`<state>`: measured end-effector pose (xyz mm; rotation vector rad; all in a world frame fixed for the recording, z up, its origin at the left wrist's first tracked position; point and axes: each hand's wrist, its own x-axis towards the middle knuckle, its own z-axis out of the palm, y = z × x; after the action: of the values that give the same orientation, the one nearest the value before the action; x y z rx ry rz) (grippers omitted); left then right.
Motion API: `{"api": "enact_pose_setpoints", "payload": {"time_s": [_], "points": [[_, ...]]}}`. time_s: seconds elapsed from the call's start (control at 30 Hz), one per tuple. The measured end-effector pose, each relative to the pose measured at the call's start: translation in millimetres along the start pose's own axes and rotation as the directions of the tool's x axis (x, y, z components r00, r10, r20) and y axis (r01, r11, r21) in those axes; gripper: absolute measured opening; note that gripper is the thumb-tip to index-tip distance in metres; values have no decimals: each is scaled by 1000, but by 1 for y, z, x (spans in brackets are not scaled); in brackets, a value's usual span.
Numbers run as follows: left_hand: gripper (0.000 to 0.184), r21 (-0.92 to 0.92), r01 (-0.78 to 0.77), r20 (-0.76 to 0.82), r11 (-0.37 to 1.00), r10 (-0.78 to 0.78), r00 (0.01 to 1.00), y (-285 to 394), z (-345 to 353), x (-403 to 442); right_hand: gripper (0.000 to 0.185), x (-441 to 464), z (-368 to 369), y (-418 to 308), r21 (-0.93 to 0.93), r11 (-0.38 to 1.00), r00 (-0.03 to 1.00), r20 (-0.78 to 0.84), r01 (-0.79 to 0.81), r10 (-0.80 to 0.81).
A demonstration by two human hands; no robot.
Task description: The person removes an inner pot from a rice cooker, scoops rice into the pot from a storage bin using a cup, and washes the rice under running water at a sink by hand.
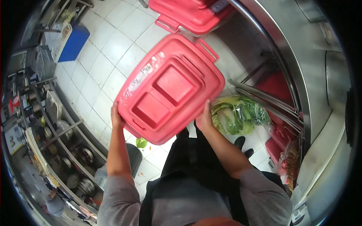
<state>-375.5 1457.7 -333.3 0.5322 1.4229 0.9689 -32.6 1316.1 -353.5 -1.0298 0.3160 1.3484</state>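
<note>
A large red plastic storage box lid [175, 84], with two square recesses and a worn white label, is tilted in front of me. My left hand [116, 115] grips its left edge, and my right hand [204, 117] grips the near right edge. Most fingers are out of sight beneath the rim. Whether a box body is under the lid is hidden. One latch flap [207, 51] sticks out at the far right corner. Just beyond it stands another red-lidded box [184, 17]. Close to my right hand, leafy green vegetables in a clear plastic bag [239, 115] lie low down.
A steel counter [271, 34] with a tubular rack [264, 98] runs along the right. On the left, shelves [75, 150] hold pots and pans. A blue crate [73, 43] is at the far left. Leaf scraps [141, 142] lie on the white tiled floor [109, 41].
</note>
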Motion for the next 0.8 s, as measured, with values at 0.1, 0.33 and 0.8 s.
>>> {"api": "enact_pose_setpoints", "payload": {"time_s": [0.1,0.33,0.8], "points": [[44,-35,49,-36,998,-50,998,-21,14,-9,70,-17,-46,-10,-114,993,996,-87,-10,0],[53,-189,262,-20,947,-270,963,-72,95,-44,116,-64,-2,-38,-979,130,829,60,158,-556],[42,147,441,-19,886,-443,896,-48,374,-14,60,75,-12,-258,-990,77,638,18,121,-769]]}}
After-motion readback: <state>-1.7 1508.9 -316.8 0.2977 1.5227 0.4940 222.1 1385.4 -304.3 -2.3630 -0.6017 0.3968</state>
